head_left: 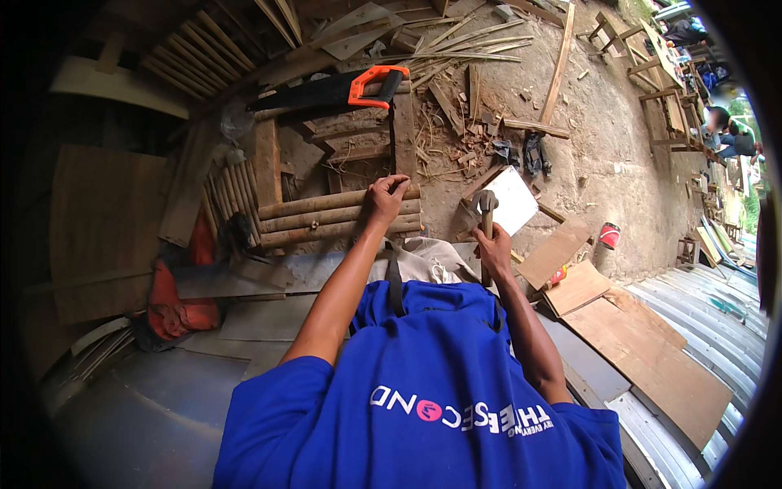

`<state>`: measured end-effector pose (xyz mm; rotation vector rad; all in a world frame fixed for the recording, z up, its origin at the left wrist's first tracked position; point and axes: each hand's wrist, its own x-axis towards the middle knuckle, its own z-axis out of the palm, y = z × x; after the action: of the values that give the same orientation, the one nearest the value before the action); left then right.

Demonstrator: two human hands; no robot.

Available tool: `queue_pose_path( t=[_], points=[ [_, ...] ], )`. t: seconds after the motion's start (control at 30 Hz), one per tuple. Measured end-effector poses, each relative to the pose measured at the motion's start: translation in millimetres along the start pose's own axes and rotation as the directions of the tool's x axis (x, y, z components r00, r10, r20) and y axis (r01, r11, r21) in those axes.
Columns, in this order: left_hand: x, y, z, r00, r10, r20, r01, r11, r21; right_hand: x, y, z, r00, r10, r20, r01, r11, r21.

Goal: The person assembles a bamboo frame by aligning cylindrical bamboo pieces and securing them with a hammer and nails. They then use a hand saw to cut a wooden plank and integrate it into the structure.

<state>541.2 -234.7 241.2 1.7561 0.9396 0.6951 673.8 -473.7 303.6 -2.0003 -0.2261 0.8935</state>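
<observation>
My right hand (494, 247) is wrapped round the handle of a hammer (486, 205), its metal head raised upward. My left hand (388, 196) rests at the right end of the bamboo poles (318, 218), with thumb and fingertips pinched together; whatever is between them is too small to make out. These poles lie side by side across a wooden frame (267, 160), at its near edge. A handsaw (358, 88) with a black blade and an orange-and-black handle lies across the frame's far side.
Wood scraps (479, 143) and long strips (472, 50) litter the dirt floor beyond. A white board (509, 202) lies beside the hammer. To the right are a red can (609, 235), plywood sheets (643, 342) and corrugated metal (692, 306). Another person (727, 138) is at the far right.
</observation>
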Motion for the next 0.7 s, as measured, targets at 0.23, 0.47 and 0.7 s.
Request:
queue_pose_path(
  t=[0.23, 0.47, 0.7],
  points=[
    [-3.1, 0.3, -0.4, 0.993, 0.103, -0.049, -0.099, 0.992, 0.076, -2.6, -59.3, 21.5, 0.979, -0.123, 0.162, 0.072, 0.954, 0.291],
    [-3.2, -0.5, -0.8, 0.996, 0.088, -0.019, -0.086, 0.994, 0.066, -13.7, -97.8, 45.1, 0.916, 0.210, 0.342, -0.355, 0.822, 0.446],
    [-5.3, 9.2, -3.5, 0.992, 0.121, 0.020, -0.123, 0.980, 0.159, -23.0, -101.3, 52.7, 0.940, 0.155, 0.303, -0.198, 0.973, 0.115]
  ],
)
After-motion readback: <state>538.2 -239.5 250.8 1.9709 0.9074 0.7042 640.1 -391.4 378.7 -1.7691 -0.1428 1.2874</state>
